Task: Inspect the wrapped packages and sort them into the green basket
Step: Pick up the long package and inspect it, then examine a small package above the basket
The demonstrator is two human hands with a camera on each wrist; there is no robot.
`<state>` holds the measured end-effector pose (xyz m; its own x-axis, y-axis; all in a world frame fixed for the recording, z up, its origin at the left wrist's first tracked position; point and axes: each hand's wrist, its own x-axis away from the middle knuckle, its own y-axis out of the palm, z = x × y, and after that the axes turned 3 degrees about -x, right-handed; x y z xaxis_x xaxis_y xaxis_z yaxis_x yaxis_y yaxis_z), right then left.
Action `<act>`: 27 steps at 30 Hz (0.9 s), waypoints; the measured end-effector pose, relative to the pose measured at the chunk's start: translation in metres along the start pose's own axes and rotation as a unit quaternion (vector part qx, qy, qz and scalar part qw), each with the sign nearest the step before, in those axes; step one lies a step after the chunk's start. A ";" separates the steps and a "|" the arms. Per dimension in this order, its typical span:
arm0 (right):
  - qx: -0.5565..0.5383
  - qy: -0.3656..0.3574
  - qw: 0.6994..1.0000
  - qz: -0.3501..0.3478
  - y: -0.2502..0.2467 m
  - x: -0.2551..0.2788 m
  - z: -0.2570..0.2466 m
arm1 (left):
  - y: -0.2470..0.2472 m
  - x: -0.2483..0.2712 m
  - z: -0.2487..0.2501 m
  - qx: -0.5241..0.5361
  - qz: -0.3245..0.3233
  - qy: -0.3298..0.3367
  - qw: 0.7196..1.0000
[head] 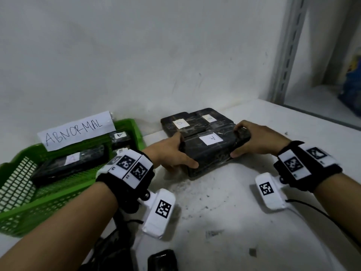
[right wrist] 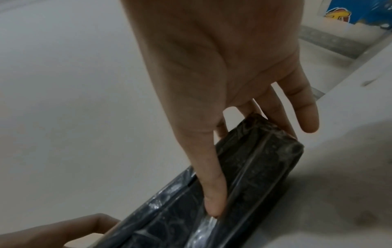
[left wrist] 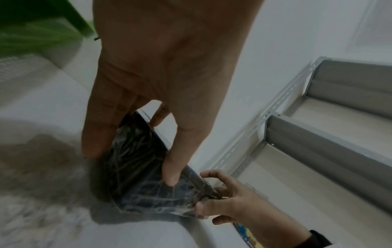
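A black film-wrapped package (head: 210, 153) with a white label marked "A" lies in the middle of the white table (head: 244, 222). My left hand (head: 185, 151) grips its left end, thumb on the near side and fingers over the far edge. My right hand (head: 237, 141) grips the right end the same way. The left wrist view shows the package's (left wrist: 137, 167) crinkled wrap. In the right wrist view my thumb lies along a seam of the package (right wrist: 254, 167). The green basket (head: 48, 202) stands at the left and holds labelled black packages (head: 72, 165).
More labelled black packages (head: 195, 122) lie against the wall behind the held one. A paper sign reading "ABNORMAL" (head: 76, 132) leans on the basket's far rim. A metal shelf upright (head: 287, 55) and a blue bag (head: 351, 90) are at the right. A dark object (head: 162, 259) lies near the front edge.
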<state>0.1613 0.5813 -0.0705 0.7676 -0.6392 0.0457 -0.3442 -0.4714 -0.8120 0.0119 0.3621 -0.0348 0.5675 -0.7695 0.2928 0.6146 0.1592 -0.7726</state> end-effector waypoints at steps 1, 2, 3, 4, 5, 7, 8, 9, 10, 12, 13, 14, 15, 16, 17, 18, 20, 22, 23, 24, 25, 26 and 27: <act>0.008 0.002 1.000 -0.007 0.003 -0.005 0.002 | 0.002 -0.003 0.000 -0.022 -0.004 -0.007 1.000; 0.012 0.000 1.000 -0.009 0.006 -0.009 0.003 | 0.004 -0.007 -0.002 -0.041 -0.005 -0.013 0.999; 0.017 0.000 1.000 -0.007 0.007 -0.012 0.004 | 0.005 -0.010 -0.002 -0.055 -0.002 -0.014 0.998; 0.023 0.002 1.000 -0.003 0.008 -0.013 0.005 | 0.006 -0.013 -0.003 -0.066 0.001 -0.013 0.998; 0.031 0.003 1.000 0.002 0.009 -0.014 0.006 | 0.007 -0.015 -0.003 -0.076 0.007 -0.010 0.997; 0.054 0.007 0.998 0.013 0.008 -0.013 0.003 | 0.008 -0.017 -0.002 -0.102 0.020 -0.003 0.995; 0.070 0.006 0.997 0.019 0.006 -0.010 -0.001 | 0.007 -0.015 -0.001 -0.113 0.028 0.001 0.993; 0.080 -0.001 0.997 0.023 0.005 -0.007 -0.008 | 0.006 -0.012 -0.001 -0.125 0.035 0.006 0.992; 0.084 -0.014 0.996 0.027 0.002 -0.002 -0.017 | 0.004 -0.008 -0.001 -0.134 0.044 0.014 0.990; 0.082 -0.060 0.994 0.033 -0.001 0.007 -0.041 | -0.003 0.008 0.000 -0.128 0.062 0.042 0.989; 0.076 -0.088 0.993 0.033 0.000 0.012 -0.055 | -0.008 0.020 -0.002 -0.108 0.072 0.054 0.990; 0.066 -0.115 0.991 0.030 0.000 0.018 -0.068 | -0.014 0.032 -0.003 -0.084 0.079 0.064 0.991; 0.054 -0.143 0.988 0.024 0.001 0.024 -0.082 | -0.020 0.046 -0.006 -0.063 0.093 0.073 0.991; 0.040 -0.173 0.984 0.013 0.004 0.031 -0.099 | -0.028 0.062 -0.014 -0.056 0.112 0.078 0.989; 0.032 -0.198 0.980 0.000 0.007 0.040 -0.115 | -0.036 0.077 -0.021 -0.059 0.128 0.083 0.986; 0.027 -0.229 0.973 -0.023 0.013 0.049 -0.135 | -0.044 0.095 -0.032 -0.072 0.146 0.083 0.983; 0.042 -0.274 0.955 -0.104 0.025 0.072 -0.168 | -0.057 0.126 -0.051 -0.108 0.164 0.073 0.978; 0.086 -0.303 0.927 -0.206 0.048 0.093 -0.197 | -0.065 0.152 -0.074 -0.169 0.164 0.028 0.971; 0.114 -0.312 0.911 -0.244 0.064 0.101 -0.209 | -0.066 0.163 -0.087 -0.197 0.154 -0.005 0.968; 0.146 -0.311 0.901 -0.265 0.079 0.104 -0.217 | -0.065 0.169 -0.098 -0.217 0.134 -0.032 0.967; 0.179 -0.307 0.893 -0.275 0.094 0.108 -0.223 | -0.063 0.174 -0.108 -0.230 0.114 -0.056 0.965; 0.204 -0.304 0.888 -0.278 0.110 0.109 -0.228 | -0.060 0.180 -0.120 -0.235 0.100 -0.076 0.964; 0.220 -0.299 0.886 -0.278 0.124 0.108 -0.230 | -0.057 0.183 -0.129 -0.235 0.092 -0.085 0.964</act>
<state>0.0771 0.3144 -0.0319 0.9470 0.1162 0.2995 0.3196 -0.2463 -0.9150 0.0099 0.1323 -0.0098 0.7500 -0.6355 0.1834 0.2018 -0.0442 -0.9784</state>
